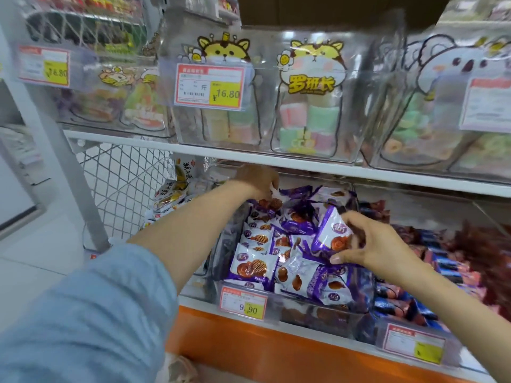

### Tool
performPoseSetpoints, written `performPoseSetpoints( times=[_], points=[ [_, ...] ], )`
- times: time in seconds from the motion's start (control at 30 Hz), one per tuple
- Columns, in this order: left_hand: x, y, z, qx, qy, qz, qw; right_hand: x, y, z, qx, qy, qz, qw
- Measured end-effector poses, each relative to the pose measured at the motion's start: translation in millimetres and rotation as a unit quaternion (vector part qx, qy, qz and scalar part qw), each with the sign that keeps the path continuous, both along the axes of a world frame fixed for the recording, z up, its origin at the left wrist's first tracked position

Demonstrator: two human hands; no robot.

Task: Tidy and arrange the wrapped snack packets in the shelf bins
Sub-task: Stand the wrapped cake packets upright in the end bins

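In the head view, the left hand (258, 182) is reaching to the far end of the clear bin (293, 310) on the lower shelf, its fingers curling down among the packets there. Whether they are gripping one I cannot tell, since the back of the hand is hiding them. The right hand (378, 244) is pinching a purple waffle packet (330, 230) between thumb and curled fingers, holding it tilted just above the heap at the right side of the same bin. The other purple packets (257, 261) are lying in that bin: those along the left wall are overlapping face up in a rough row, while those in the middle and far part are sitting crumpled at odd angles. A price tag (243, 302) reading 9.90 is hanging on the near wall. To the right, dark blue and red packets (442, 268) are lying in a loose jumble, and yellow-and-white packets (171, 193) are piling up to the left. By my judgement the tidying is only partly done: a near-left row is taking shape, while the far heap and the side bins are waiting
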State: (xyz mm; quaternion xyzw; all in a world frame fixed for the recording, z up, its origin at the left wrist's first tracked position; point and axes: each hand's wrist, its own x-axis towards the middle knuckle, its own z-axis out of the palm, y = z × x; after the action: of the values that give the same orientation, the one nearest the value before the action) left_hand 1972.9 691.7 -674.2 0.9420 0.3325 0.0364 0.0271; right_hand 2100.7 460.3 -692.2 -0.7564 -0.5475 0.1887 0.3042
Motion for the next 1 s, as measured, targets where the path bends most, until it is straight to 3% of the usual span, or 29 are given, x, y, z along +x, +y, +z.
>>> performPoseSetpoints(
  times=[0.27,0.47,0.77,1.0],
  points=[
    [15.6,17.1,-23.9,0.076,0.071,-0.031,0.994,10.4,-4.8,6.1,0.038,0.186,0.042,0.981],
    [15.9,31.8,-23.5,0.119,0.117,-0.054,0.984,10.4,-0.7,3.0,0.079,0.268,0.036,0.959],
    [21.3,26.8,-25.7,0.129,0.098,-0.047,0.986,3.8,2.8,5.4,0.080,0.194,0.000,0.978],
    [-3.3,20.8,-8.2,0.028,-0.006,-0.023,0.999,0.1,11.1,7.2,0.105,0.097,-0.033,0.989]
  ],
)
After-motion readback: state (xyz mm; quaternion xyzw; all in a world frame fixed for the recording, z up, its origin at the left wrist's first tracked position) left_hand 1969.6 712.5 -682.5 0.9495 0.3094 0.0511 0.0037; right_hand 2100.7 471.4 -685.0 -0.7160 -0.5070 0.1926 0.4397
